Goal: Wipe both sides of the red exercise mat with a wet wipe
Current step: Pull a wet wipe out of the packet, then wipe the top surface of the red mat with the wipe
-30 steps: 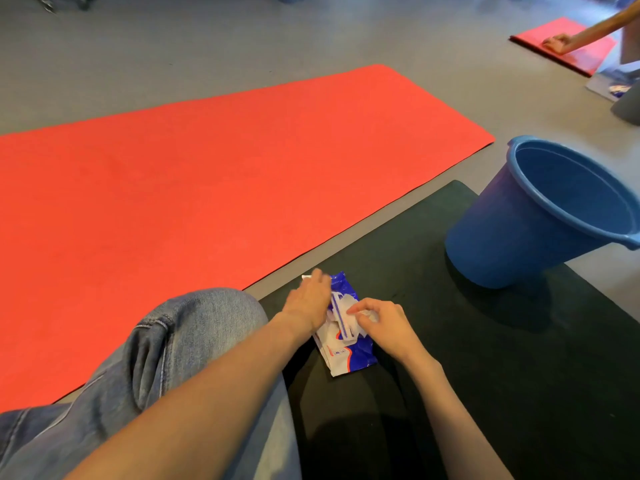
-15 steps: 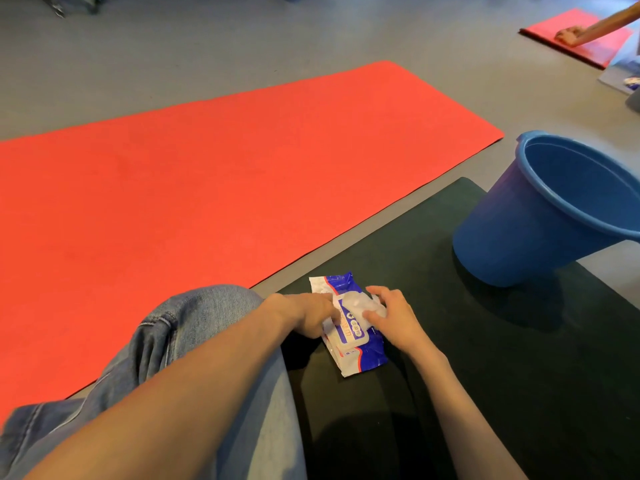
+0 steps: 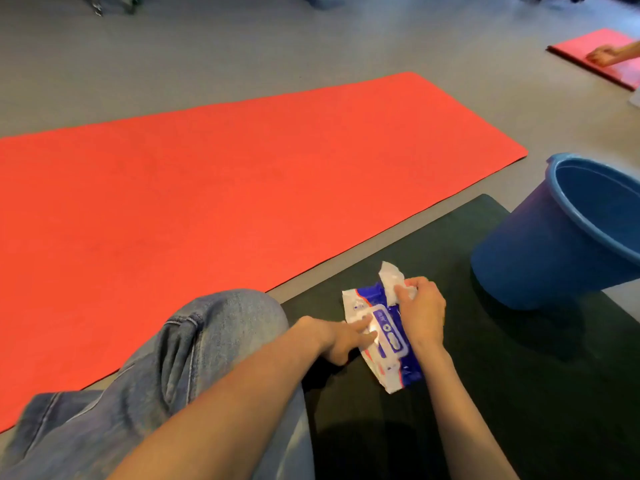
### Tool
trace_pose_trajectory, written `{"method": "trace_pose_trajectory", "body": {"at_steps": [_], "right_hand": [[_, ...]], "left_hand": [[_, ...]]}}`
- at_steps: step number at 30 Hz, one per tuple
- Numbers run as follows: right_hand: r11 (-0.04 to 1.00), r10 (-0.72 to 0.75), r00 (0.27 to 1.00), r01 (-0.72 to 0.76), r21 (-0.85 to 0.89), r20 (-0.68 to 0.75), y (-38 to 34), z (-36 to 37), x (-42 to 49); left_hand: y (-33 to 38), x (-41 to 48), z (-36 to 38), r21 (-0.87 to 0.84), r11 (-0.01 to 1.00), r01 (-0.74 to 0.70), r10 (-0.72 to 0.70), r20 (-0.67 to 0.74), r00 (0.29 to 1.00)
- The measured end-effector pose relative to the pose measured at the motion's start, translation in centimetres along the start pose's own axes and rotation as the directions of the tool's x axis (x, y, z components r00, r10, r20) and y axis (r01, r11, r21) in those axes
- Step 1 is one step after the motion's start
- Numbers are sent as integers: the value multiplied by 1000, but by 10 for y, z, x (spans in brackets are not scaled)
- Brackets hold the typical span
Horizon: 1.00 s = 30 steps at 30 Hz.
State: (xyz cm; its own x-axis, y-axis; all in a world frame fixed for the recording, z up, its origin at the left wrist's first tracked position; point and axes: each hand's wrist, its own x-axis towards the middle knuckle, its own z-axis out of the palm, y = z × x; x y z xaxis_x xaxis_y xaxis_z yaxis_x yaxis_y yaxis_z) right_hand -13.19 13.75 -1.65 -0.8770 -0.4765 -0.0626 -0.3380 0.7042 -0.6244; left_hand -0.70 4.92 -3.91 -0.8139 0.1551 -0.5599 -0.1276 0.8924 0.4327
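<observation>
A wet wipe [image 3: 390, 278] is pinched by the right hand [image 3: 420, 311]; the pack [image 3: 381, 336] is pressed flat-fingered by the left hand [image 3: 341, 337]. On the red mat [image 3: 225, 188], 0 of 2 sides are judged wiped.

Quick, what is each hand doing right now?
Left hand: open, fingers pressing on the wipes pack.
Right hand: closed, pinching a wet wipe.

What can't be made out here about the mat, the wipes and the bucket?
Head view:
- Red mat: underside faces down, unseen; left end cut off by the frame edge.
- Wipe pack: print too blurred to read, partly under the left hand.
- Wet wipe: its lower part hidden in the right hand.
- Blue bucket: right side cut off; bottom out of sight.
</observation>
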Motion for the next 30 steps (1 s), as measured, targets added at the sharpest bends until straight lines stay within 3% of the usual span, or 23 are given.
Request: {"method": "trace_pose_trajectory", "body": {"at_steps": [3,5,12,19,25,30], "right_hand": [[997,-9,999,11,77,-37,-13,-1,5],[996,-6,1000,6,92,-5,-18,1,8],[990,-92,995,86,110,48,-60,28,10],[932,-348,933,334,137,90,-160,79,12],[821,-561,801,507,261,208,-251,144,-40],[748,-656,702,557,360,279,-317,200,-117]], "left_hand": [[20,10,3,-99,994,-45,42,-31,999],[16,11,6,-33,999,-39,34,-121,992],[-39,-32,-32,172,959,223,-157,-331,931],[-115,-116,-57,-24,874,486,-415,-558,718],[-169,-234,-12,-219,741,635,-642,-509,574],[-204,-332,52,-338,559,757,-811,-415,412]]}}
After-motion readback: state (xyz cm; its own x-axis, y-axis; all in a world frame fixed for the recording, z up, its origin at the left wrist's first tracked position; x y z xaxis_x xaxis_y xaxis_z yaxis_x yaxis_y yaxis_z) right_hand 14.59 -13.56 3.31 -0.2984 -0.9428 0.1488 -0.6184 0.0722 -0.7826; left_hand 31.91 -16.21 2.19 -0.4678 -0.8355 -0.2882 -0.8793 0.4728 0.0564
